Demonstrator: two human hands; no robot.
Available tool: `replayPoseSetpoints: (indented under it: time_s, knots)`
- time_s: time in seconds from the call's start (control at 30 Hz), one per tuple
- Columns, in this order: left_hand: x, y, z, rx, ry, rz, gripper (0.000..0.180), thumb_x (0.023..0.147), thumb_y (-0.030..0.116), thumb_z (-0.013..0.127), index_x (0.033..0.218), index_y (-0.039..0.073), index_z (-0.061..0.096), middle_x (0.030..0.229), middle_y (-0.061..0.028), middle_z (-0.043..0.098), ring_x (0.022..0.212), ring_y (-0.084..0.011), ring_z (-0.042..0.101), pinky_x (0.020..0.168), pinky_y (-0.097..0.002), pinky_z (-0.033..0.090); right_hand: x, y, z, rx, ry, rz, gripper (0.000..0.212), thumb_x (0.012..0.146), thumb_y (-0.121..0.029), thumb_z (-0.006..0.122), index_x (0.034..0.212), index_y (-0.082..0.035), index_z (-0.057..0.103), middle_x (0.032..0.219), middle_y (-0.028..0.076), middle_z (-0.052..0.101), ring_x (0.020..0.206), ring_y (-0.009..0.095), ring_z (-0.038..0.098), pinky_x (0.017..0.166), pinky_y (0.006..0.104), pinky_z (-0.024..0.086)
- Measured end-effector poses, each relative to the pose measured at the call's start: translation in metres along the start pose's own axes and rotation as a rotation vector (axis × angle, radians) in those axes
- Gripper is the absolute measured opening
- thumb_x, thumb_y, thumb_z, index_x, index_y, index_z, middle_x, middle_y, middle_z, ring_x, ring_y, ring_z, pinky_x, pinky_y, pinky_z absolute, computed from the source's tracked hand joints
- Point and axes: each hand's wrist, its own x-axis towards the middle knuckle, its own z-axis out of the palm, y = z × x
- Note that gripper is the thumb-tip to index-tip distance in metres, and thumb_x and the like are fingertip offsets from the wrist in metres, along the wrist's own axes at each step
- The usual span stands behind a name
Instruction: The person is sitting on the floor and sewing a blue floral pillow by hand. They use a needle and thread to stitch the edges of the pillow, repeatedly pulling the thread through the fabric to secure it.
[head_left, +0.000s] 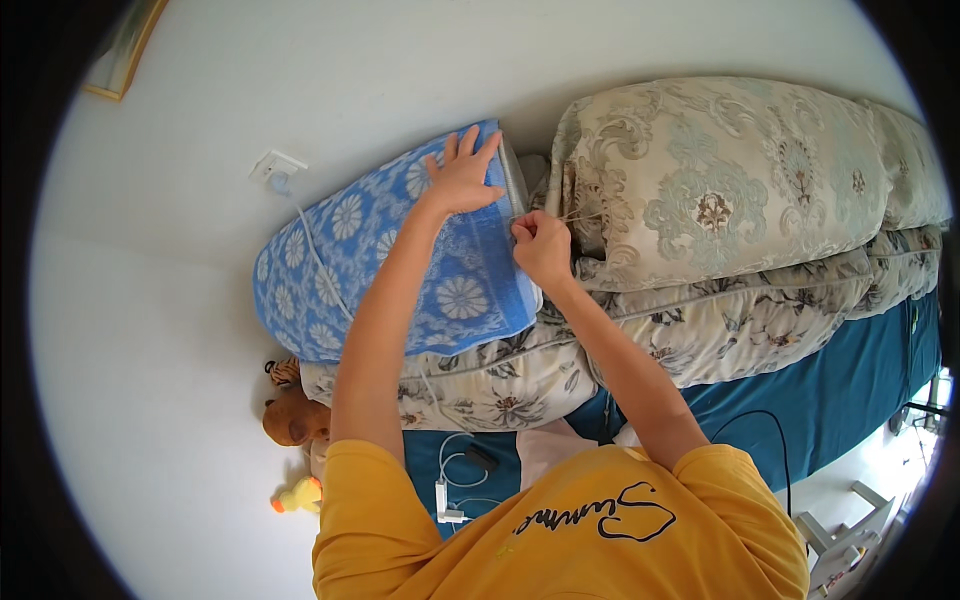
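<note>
My left hand (465, 180) lies with fingers spread on a blue towel (345, 215) patterned with white flowers, which covers a pillow leaning against the wall. At the towel's right edge, my right hand (543, 245) is closed in a pinch, with what is between the fingertips hidden. A strip of the pale pillow (516, 185) shows beyond that edge. Thin light strands (583, 215) run from beside my right hand toward a beige pillow (720, 180) with a woven scroll pattern.
Floral cushions (720, 325) lie beneath both pillows on a teal sheet (840, 400). A white cable (318, 255) crosses the towel from a wall socket (278, 168). A power strip (443, 500), a brown plush toy (293, 418) and a yellow toy duck (298, 495) are nearer me.
</note>
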Motion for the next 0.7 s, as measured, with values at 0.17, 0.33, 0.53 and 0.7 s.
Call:
replayPoseSetpoints:
  time_s: [0.17, 0.33, 0.53, 0.7]
  knots:
    - [-0.001, 0.006, -0.001, 0.028, -0.013, -0.012, 0.083, 0.078, 0.026, 0.067, 0.145, 0.022, 0.019, 0.152, -0.0128, 0.002, 0.139, -0.0368, -0.004, 0.105, -0.0636, 0.001, -0.009, -0.001, 0.018, 0.024, 0.179, -0.058, 0.003, 0.077, -0.001, 0.060, 0.077, 0.001, 0.057, 0.075, 0.016, 0.059, 0.071, 0.033, 0.058, 0.063, 0.0407, 0.045]
    - [-0.004, 0.006, 0.001, 0.037, 0.007, 0.008, 0.083, 0.078, 0.025, 0.067, 0.145, 0.020, 0.018, 0.152, -0.0134, 0.002, 0.139, -0.0367, -0.005, 0.105, -0.0630, 0.000, -0.014, -0.008, 0.020, -0.029, 0.195, 0.016, 0.004, 0.077, -0.002, 0.059, 0.075, 0.002, 0.057, 0.073, 0.017, 0.059, 0.071, 0.034, 0.058, 0.063, 0.0410, 0.045]
    - [0.000, -0.001, 0.006, 0.023, -0.004, 0.033, 0.085, 0.077, 0.028, 0.069, 0.145, 0.022, 0.018, 0.152, -0.0129, 0.000, 0.139, -0.0374, -0.005, 0.104, -0.0622, 0.000, -0.006, -0.017, 0.006, -0.055, 0.079, 0.138, 0.008, 0.074, -0.006, 0.061, 0.076, 0.001, 0.060, 0.072, 0.017, 0.062, 0.069, 0.034, 0.060, 0.063, 0.0405, 0.046]
    - [0.001, -0.003, 0.005, 0.033, -0.003, 0.036, 0.085, 0.077, 0.028, 0.068, 0.145, 0.022, 0.017, 0.152, -0.0133, -0.001, 0.138, -0.0378, -0.007, 0.104, -0.0625, -0.001, -0.007, -0.019, 0.008, -0.058, 0.093, 0.195, 0.010, 0.073, -0.008, 0.062, 0.079, 0.001, 0.061, 0.073, 0.017, 0.063, 0.071, 0.033, 0.061, 0.065, 0.0407, 0.046]
